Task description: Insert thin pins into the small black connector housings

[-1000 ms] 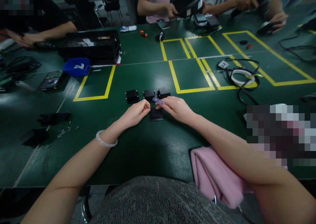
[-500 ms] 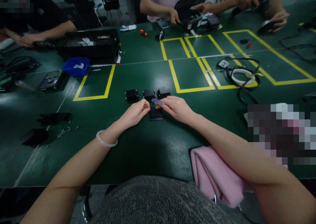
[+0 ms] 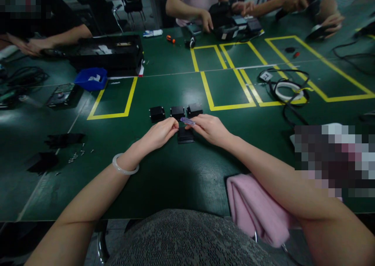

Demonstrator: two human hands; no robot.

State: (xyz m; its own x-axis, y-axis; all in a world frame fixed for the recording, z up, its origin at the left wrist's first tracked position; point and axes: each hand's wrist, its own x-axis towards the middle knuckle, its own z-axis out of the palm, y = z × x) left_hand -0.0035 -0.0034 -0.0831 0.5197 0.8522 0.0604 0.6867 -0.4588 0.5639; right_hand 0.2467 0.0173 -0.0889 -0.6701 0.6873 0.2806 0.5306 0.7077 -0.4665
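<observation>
In the middle of the table, a small black box [image 3: 186, 136] sits between my hands. My left hand [image 3: 164, 132] is closed in a pinch at the box's left edge; whatever its fingertips hold is too small to make out. My right hand [image 3: 211, 128] grips a screwdriver [image 3: 188, 121] by its translucent purple handle, held tilted over the box, its tip hidden. Just beyond stand three similar black boxes: a left one [image 3: 157, 113], a middle one [image 3: 177, 111] and a right one [image 3: 195, 109], with small shiny screws at their sides.
Loose screws [image 3: 73, 157] lie at left beside black parts [image 3: 42, 162]. A blue bin [image 3: 91, 79] stands before a long black case [image 3: 108, 55]. Cables [image 3: 290, 90] coil at right. A pink cloth [image 3: 254, 207] hangs over the near edge. Several co-workers' hands [image 3: 207, 22] are busy across the table.
My hands hold nearly the same pose at the box. Across the table, a co-worker's raised black part has been lowered onto the device.
</observation>
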